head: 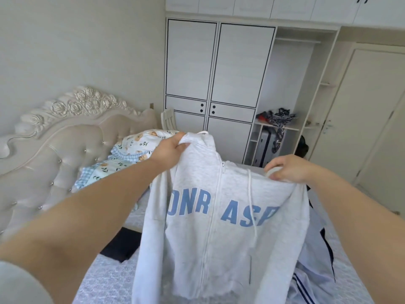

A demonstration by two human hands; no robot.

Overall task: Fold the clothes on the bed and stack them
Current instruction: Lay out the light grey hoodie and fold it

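Above the bed (114, 279), the left hand (169, 150) and right hand (287, 168) are gripping a grey zip hoodie (219, 227) by its shoulders, hiding clothes beneath. Far right, wardrobe shelves (278, 128) are holding dark, indistinct garments.

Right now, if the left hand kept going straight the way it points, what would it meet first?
Probably the wardrobe doors beyond the bed; the left hand, gripping the grey hoodie, seems to have nothing nearer ahead, though depth is unclear.
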